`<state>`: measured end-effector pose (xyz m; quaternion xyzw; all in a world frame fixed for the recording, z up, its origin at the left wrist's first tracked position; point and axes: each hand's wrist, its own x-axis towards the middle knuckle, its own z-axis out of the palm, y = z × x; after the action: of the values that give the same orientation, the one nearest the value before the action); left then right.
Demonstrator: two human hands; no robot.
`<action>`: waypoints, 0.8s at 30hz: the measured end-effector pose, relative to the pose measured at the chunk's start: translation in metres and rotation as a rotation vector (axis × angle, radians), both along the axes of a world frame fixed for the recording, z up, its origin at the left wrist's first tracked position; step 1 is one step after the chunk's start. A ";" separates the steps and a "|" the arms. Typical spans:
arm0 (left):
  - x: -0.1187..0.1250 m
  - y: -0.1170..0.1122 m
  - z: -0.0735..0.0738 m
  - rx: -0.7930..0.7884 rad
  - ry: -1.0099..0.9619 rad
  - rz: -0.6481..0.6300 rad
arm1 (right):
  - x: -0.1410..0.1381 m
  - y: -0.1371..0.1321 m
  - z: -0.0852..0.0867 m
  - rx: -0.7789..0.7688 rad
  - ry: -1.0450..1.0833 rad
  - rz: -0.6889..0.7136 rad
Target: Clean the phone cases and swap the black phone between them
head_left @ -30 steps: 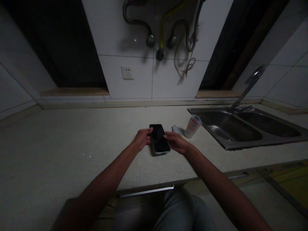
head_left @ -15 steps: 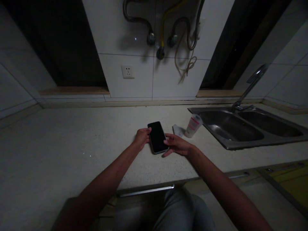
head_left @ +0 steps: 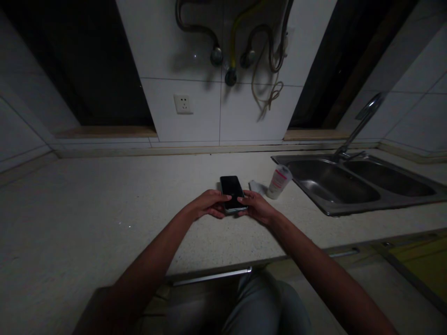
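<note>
A black-screened smartphone (head_left: 232, 187) is held between both hands just above the pale countertop (head_left: 139, 195). My left hand (head_left: 210, 203) is closed on its lower left side, thumb across the screen and fingers underneath. Gripping the lower right side is my right hand (head_left: 256, 206), its thumb also on the glass. The screen looks dark. Right of the phone, close to my right hand, stands a translucent plastic cup (head_left: 279, 181) with pink-red print. Beside the cup lies a small whitish packet or folded paper (head_left: 256, 187), its kind unclear.
A double steel sink (head_left: 326, 211) with a chrome faucet (head_left: 363, 121) is set into the counter at the right. Pipes and a yellow hose (head_left: 233, 46) hang on the tiled wall, near a socket (head_left: 183, 104). A metal handle (head_left: 213, 276) lies below the counter's front edge.
The phone has turned more upright and its near end has lifted a little. My left hand has slid to the lower corner, and both thumbs now rest on the screen.
</note>
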<state>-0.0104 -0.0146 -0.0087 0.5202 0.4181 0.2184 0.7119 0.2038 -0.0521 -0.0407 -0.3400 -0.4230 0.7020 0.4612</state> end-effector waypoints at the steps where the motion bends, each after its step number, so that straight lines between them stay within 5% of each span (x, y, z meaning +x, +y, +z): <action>1: -0.002 0.001 0.000 -0.017 0.001 -0.021 | 0.000 0.000 0.000 0.005 0.009 -0.011; 24: 0.000 0.005 -0.008 -0.017 -0.016 -0.014 | -0.003 -0.003 0.005 0.006 0.020 0.019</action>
<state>-0.0108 -0.0096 -0.0170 0.5152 0.4107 0.2138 0.7212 0.2011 -0.0550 -0.0359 -0.3277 -0.4237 0.7083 0.4598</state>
